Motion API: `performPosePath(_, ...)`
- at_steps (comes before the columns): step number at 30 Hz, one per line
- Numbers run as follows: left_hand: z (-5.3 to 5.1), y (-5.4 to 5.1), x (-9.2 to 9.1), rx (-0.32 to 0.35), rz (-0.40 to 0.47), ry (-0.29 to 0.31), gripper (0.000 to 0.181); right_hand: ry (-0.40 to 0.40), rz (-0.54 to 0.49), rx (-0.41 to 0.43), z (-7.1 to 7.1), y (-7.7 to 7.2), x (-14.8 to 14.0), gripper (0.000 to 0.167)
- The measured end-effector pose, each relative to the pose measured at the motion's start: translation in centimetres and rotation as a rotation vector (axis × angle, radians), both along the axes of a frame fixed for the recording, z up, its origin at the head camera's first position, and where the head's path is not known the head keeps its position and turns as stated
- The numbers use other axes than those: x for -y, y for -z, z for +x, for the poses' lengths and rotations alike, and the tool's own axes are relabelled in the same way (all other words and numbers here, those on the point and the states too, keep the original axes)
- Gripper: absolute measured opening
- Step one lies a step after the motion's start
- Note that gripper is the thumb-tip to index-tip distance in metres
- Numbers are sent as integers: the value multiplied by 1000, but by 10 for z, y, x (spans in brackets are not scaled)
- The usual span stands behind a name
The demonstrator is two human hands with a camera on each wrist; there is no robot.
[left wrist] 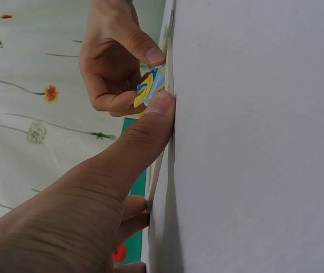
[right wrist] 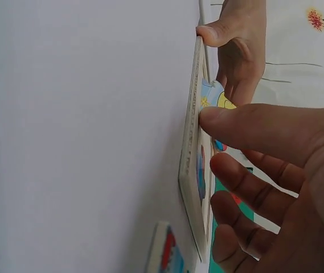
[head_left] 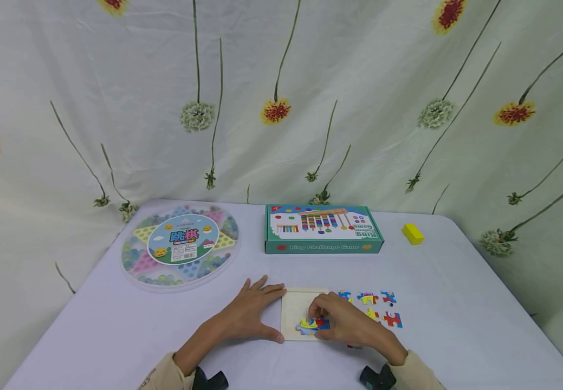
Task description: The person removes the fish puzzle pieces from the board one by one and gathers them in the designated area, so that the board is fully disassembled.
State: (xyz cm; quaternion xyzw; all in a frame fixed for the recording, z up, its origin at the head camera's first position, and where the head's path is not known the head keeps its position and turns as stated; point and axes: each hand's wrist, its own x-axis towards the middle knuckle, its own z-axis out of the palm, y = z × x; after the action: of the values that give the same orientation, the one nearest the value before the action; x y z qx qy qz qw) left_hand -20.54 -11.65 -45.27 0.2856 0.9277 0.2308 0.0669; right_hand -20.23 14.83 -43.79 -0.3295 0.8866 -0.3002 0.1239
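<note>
A pale wooden puzzle board (head_left: 291, 306) lies flat near the front of the table. My left hand (head_left: 247, 313) steadies its left side, fingers spread at the upper corner and the thumb pressed at the lower one. Over the lower part of the board, my right hand (head_left: 347, 320) pinches a colourful jigsaw piece (head_left: 303, 327) between thumb and fingers. In the left wrist view this yellow and blue piece (left wrist: 146, 91) stands tilted up from the board. Another piece (right wrist: 201, 170) lies in the board under the right fingers. Part of the board is hidden by the right hand.
Several loose jigsaw pieces (head_left: 392, 319) lie right of the board, one partly behind the right wrist. Farther back are a round Chinese checkers set (head_left: 183, 238), a green Ring Challenge Game box (head_left: 324, 247) and a yellow block (head_left: 413, 234). A flowered curtain (head_left: 261, 151) hangs behind the table.
</note>
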Motion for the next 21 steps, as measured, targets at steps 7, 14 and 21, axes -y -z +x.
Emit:
performPosePath(7,0,1,-1,-3,3,-4,96,-10,-57,32,1,0,0,23)
performPosePath(14,-1,2,0,-3,3,-6,98,-29,-86,66,0,1,0,22)
performPosePath(21,-2,4,0,-2,2,-3,98,-12,-93,69,1,0,0,19)
